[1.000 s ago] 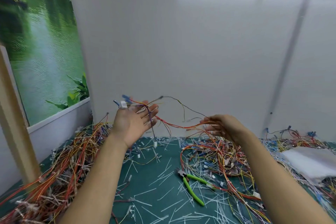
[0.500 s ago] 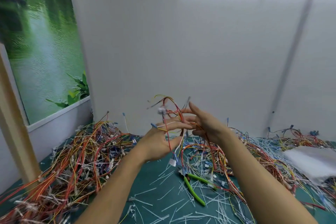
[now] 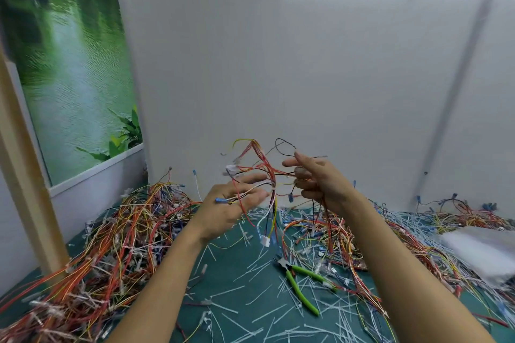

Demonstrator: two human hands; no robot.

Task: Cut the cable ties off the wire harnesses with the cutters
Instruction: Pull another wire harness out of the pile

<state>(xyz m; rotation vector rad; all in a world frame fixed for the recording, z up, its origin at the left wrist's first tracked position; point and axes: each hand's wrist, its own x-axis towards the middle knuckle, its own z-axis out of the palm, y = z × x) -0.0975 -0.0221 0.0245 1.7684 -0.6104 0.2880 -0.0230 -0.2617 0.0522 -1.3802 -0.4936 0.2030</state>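
Note:
Both my hands hold one wire harness [image 3: 263, 167] up in front of the white wall, above the green mat. It is a bunch of red, orange, yellow and black wires with white and blue connectors hanging down. My left hand [image 3: 237, 203] has its fingers spread with wires running through them. My right hand [image 3: 317, 179] pinches the wires on the other side, index finger raised. The green-handled cutters [image 3: 299, 281] lie on the mat below my right forearm, untouched.
A large heap of harnesses [image 3: 111, 245] covers the mat's left side; another tangle [image 3: 348, 245] spreads right. Cut white cable ties [image 3: 250, 309] litter the mat. A white cloth or bag [image 3: 482, 250] lies far right. A wooden post [image 3: 25, 175] stands left.
My hands came together from apart and now hold the harness between them at centre. The harness rose and bunched up. The cutters have stayed where they lay.

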